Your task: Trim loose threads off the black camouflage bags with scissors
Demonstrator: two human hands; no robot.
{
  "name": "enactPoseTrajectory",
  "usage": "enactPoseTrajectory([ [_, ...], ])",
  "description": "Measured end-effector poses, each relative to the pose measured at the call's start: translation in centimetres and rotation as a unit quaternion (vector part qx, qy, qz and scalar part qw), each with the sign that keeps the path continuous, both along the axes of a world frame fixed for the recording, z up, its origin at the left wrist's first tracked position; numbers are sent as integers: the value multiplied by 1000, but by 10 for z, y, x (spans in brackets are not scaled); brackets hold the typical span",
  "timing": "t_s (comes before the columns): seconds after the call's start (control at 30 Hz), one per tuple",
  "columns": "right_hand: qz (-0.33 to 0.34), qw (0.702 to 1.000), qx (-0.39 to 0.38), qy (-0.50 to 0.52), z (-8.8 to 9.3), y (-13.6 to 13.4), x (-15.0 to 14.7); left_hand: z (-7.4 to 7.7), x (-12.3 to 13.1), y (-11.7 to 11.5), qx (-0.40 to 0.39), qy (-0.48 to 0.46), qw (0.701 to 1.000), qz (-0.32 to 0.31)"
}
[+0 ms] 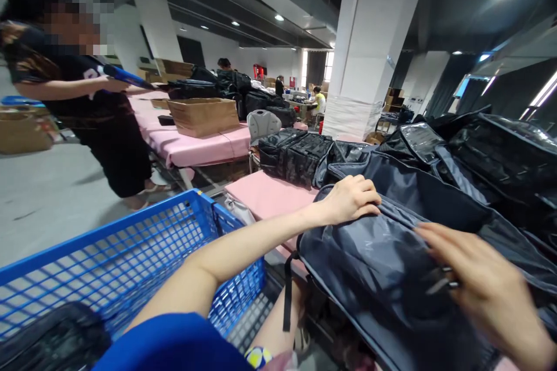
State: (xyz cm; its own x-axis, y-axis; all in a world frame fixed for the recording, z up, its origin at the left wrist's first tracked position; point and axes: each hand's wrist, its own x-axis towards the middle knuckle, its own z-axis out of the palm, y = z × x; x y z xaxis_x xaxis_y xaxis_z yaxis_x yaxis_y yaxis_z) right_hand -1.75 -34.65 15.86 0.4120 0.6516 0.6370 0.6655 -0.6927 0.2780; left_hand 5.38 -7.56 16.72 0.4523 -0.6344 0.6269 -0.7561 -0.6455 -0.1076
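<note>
Gripping hand: the left hand (350,200) lay on the upper edge of the navy bag (374,255), its fingers curled tight over the fabric.
Right hand: the right hand (487,295) rested on the front panel with its fingers nearly straight and the metal zip pulls (441,279) at the fingertips; motion blur hid whether they were pinched.
Bag's place: the navy bag lay tilted at the near edge of the pink-covered table (270,194), a strap hanging off its near side.
Progress: this looked like the middle of work on one bag, with the bag steadied and the zip just reached; how far the zip was run could not be told.
Left to do: a stack of black bags (296,153) sat further along the same table.
Writing: none could be read; a faint mark on the bag's panel was too blurred.
Surroundings: a blue wire cart (130,255) stood just left of the table, and a co-worker (100,122) leaned over another pink table near a cardboard box (202,116).
</note>
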Motion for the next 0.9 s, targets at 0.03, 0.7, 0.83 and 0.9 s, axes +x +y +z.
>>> enactPoseTrajectory([
  [0.03, 35, 998, -48, -7, -7, 20, -4, 1, 1, -2, -5, 10, 1000, 0],
  [0.7, -163, 983, 26, -78, 30, 23, 15, 47, 17, -19, 66, 289, 954, 35],
  [0.83, -133, 971, -70, -186, 32, 28, 15, 46, 16, -19, 65, 296, 953, 35],
  [0.9, -127, 965, -95, -208, 35, 27, 14, 45, 17, -19, 64, 297, 952, 36],
])
